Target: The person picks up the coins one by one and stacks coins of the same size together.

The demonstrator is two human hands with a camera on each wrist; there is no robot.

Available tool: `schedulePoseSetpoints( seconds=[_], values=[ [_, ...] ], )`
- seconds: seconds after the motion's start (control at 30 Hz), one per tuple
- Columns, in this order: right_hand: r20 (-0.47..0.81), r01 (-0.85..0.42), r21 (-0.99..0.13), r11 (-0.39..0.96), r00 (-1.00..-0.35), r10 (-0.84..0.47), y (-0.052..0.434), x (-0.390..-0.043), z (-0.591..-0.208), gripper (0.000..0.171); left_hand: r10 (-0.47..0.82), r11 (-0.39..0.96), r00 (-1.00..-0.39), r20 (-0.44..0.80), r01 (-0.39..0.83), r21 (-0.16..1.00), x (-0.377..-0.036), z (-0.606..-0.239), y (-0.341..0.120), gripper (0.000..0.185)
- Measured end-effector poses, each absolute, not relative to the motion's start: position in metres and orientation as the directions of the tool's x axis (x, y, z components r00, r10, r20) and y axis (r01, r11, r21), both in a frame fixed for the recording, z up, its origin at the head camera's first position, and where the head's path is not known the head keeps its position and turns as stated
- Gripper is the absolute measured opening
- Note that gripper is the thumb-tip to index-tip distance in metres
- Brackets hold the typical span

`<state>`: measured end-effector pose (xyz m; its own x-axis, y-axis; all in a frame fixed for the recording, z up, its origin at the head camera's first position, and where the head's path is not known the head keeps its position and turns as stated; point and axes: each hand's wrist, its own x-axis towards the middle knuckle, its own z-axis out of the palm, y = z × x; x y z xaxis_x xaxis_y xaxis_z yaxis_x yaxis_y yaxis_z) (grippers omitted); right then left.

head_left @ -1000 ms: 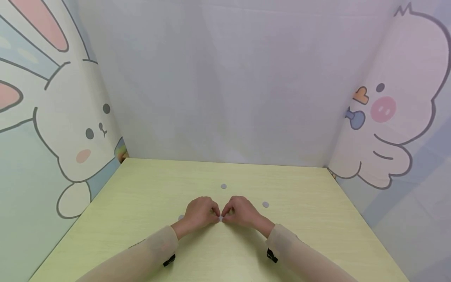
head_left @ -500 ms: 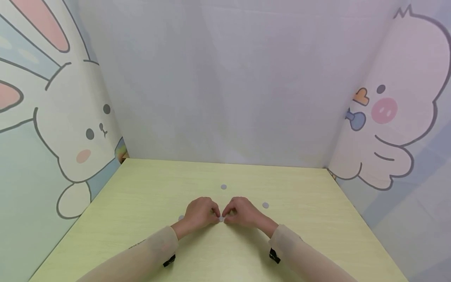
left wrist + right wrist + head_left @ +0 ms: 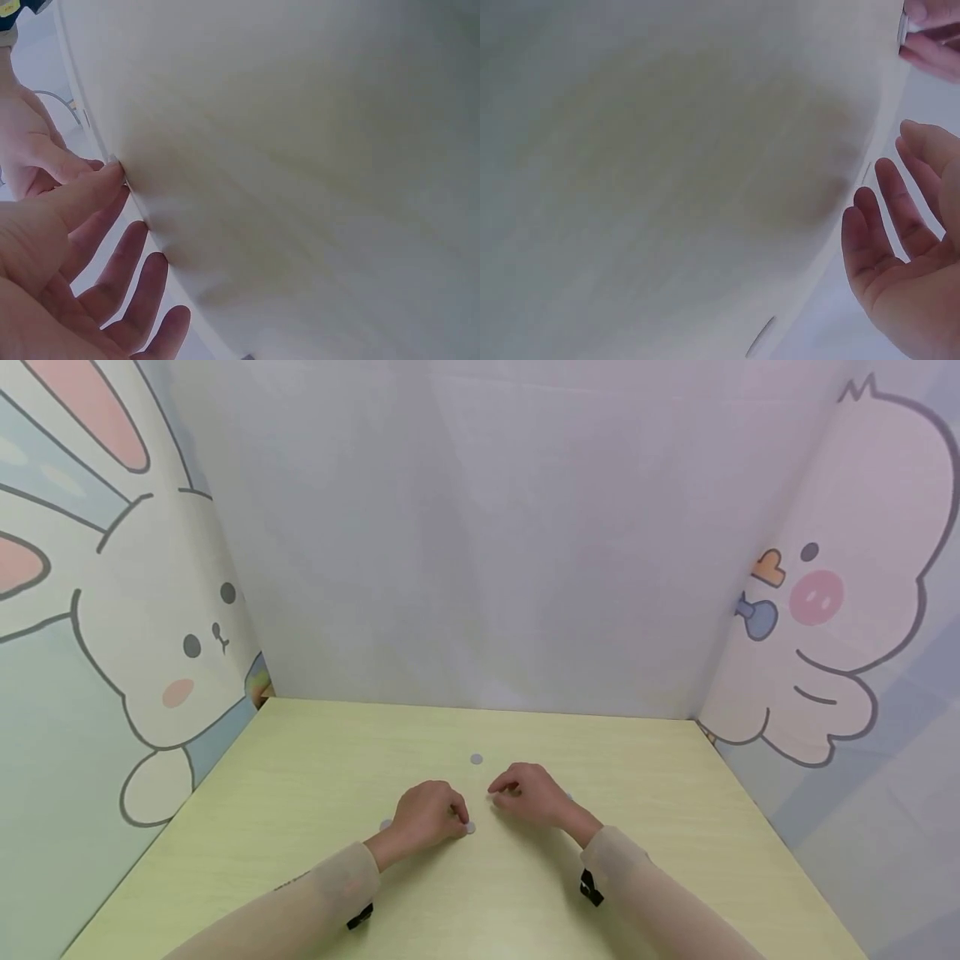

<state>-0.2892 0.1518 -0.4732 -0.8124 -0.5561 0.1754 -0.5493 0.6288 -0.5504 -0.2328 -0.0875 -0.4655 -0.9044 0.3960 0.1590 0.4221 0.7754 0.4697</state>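
Observation:
My left hand (image 3: pixel 429 814) rests at the middle of the table, thumb and index finger pinching the edge of a small grey round disc (image 3: pixel 470 828). In the left wrist view the disc (image 3: pixel 113 159) shows as a thin sliver at the thumb tip, the other fingers spread below. My right hand (image 3: pixel 531 795) hovers over the table to the right and slightly beyond that disc. Nothing sits between its loosely bent fingers, and thumb and index are apart in the right wrist view.
Another grey disc (image 3: pixel 476 759) lies farther back on the pale wooden table (image 3: pixel 337 735). A disc (image 3: pixel 386 825) at the left is partly hidden by my left wrist, and a disc (image 3: pixel 569 797) at the right by my right hand. Cartoon-printed cloth (image 3: pixel 480 568) encloses the table.
My right hand has let go of the disc's right edge and moved away, to the right and farther back. The left hand has stayed in place at the disc.

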Motion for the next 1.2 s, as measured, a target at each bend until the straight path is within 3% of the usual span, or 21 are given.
schedulePoseSetpoints(
  seconds=[0.57, 1.2],
  values=[
    [0.101, -0.432, -0.546, 0.718, -0.885, -0.455, 0.136, -0.332, -0.476, 0.037, 0.386, 0.774, -0.909, 0.158, 0.412, 0.481, -0.232, -0.465, -0.089, 0.012],
    [0.067, -0.317, -0.578, 0.752, -0.937, -0.343, 0.121, -0.356, -0.489, 0.033, 0.398, 0.772, -0.9, 0.178, 0.433, 0.465, -0.234, -0.466, -0.089, 0.013]
  ],
)
